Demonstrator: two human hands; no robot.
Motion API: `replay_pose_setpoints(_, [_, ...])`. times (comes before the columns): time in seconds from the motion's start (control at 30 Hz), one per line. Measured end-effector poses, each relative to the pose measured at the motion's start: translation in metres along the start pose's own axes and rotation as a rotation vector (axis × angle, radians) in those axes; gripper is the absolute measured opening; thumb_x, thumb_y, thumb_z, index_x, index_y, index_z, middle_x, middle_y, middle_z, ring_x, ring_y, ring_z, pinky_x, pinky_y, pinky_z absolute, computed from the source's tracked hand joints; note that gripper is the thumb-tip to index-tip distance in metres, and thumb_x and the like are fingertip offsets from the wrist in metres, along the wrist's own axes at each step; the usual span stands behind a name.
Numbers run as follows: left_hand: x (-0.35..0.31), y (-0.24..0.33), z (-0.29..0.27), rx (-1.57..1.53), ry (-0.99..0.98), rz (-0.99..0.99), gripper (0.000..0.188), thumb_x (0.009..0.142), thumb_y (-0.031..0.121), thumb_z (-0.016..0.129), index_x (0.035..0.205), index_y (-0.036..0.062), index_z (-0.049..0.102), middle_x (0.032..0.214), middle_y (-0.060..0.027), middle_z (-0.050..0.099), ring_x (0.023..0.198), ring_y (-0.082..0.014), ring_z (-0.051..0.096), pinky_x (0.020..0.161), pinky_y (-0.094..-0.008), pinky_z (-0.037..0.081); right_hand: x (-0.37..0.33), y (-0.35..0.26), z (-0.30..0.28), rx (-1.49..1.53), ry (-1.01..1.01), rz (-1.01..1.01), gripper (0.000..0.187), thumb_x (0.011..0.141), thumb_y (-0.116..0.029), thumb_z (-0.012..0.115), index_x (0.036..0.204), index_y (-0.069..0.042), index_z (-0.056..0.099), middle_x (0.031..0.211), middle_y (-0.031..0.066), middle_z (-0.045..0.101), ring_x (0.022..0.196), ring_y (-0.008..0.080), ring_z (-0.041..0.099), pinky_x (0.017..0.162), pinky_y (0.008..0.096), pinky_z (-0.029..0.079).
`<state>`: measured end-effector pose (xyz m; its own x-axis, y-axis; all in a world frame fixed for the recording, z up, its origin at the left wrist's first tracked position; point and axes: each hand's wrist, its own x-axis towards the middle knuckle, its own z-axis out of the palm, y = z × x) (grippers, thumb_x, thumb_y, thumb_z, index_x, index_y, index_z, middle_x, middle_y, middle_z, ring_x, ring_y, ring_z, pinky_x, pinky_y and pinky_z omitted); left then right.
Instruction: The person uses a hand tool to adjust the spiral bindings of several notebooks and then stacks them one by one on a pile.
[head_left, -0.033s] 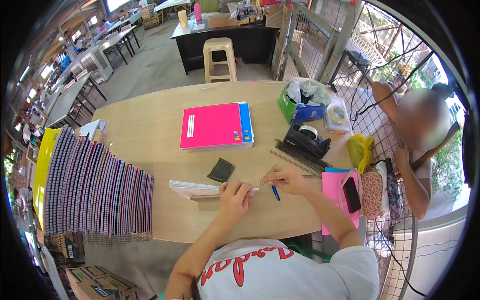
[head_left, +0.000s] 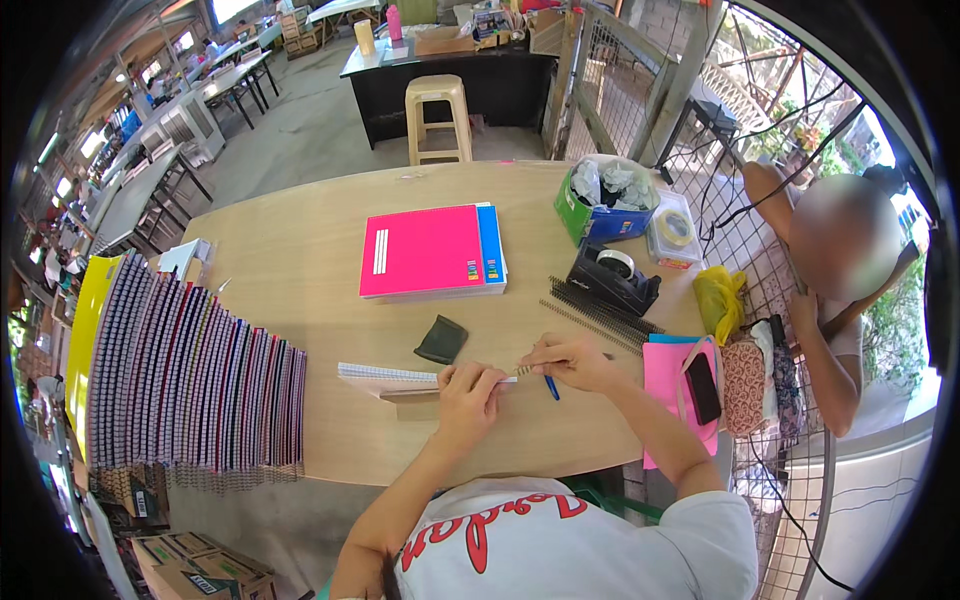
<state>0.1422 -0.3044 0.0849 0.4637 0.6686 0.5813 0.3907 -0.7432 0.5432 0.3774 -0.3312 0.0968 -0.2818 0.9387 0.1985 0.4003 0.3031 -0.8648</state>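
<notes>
My left hand (head_left: 469, 392) is closed on a notebook (head_left: 385, 376), which stands on edge on the table with its pages slightly fanned. At the notebook's right end, the closed fingers of my right hand (head_left: 568, 362) pinch a short piece of wire binding coil (head_left: 524, 370). A blue pen (head_left: 551, 387) lies just below that hand. Beyond the notebook sits a dark, curved pad-like piece (head_left: 441, 340). Several black wire binding coils (head_left: 605, 312) lie to the right, beside a black tape dispenser (head_left: 612, 279).
A tall stack of spiral notebooks (head_left: 190, 370) fills the table's left side. Pink and blue notebooks (head_left: 425, 252) lie farther back. At right are a green-blue box (head_left: 607, 200), a yellow bag (head_left: 722, 305) and a phone (head_left: 703, 390). Behind the wire mesh (head_left: 735, 220) is another person (head_left: 835, 300).
</notes>
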Motion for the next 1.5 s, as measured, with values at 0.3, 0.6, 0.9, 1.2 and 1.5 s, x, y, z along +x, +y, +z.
replay_pose_setpoints(0.3, [-0.012,0.003,-0.009,0.021,0.052,0.015,0.018,0.078,0.006,0.075,0.09,0.0145,0.065,0.082,-0.0002,0.061,0.079,-0.0215,0.059,0.078,-0.039,0.033,-0.004,-0.03,0.011,-0.008,-0.088,0.033,0.041,0.08,0.014,0.061,0.112,-0.009,0.073,0.086,0.0078,0.068,0.079,0.0192,0.069,0.073,0.0317,0.055])
replay_pose_setpoints(0.6, [-0.008,0.006,-0.018,-0.016,0.014,0.044,0.018,0.078,0.006,0.074,0.092,0.0128,0.066,0.085,-0.0015,0.062,0.082,-0.0223,0.06,0.079,-0.0398,0.035,-0.015,-0.036,0.023,-0.269,-0.097,-0.026,0.027,0.085,-0.002,0.069,0.11,-0.009,0.067,0.093,0.009,0.067,0.082,0.0262,0.068,0.071,0.036,0.054])
replay_pose_setpoints(0.9, [-0.004,0.004,-0.018,-0.008,-0.02,0.0,0.018,0.078,0.007,0.074,0.092,0.0118,0.065,0.087,-0.0017,0.063,0.084,-0.0232,0.06,0.081,-0.0397,0.037,-0.014,-0.06,0.034,-0.397,0.018,0.077,0.033,0.086,-0.011,0.072,0.117,-0.011,0.062,0.103,0.0099,0.063,0.09,0.0307,0.066,0.073,0.042,0.053])
replay_pose_setpoints(1.2, [-0.017,-0.006,-0.02,-0.068,-0.048,0.075,0.023,0.077,0.006,0.075,0.095,0.014,0.065,0.084,-0.0002,0.063,0.083,-0.0214,0.061,0.08,-0.0377,0.038,-0.02,-0.06,0.051,-0.485,0.065,-0.037,0.036,0.077,-0.013,0.078,0.111,-0.011,0.066,0.102,0.0093,0.059,0.1,0.0327,0.059,0.079,0.0405,0.05])
replay_pose_setpoints(1.5, [-0.014,0.008,-0.022,-0.048,-0.089,-0.061,0.038,0.073,0.024,0.081,0.106,0.0156,0.063,0.11,-0.0041,0.062,0.091,-0.0231,0.06,0.085,-0.0448,0.033,0.057,-0.008,0.026,-0.167,-0.081,0.208,0.06,0.079,-0.03,0.079,0.134,-0.015,0.059,0.126,0.0148,0.058,0.118,0.0335,0.056,0.099,0.0455,0.046])
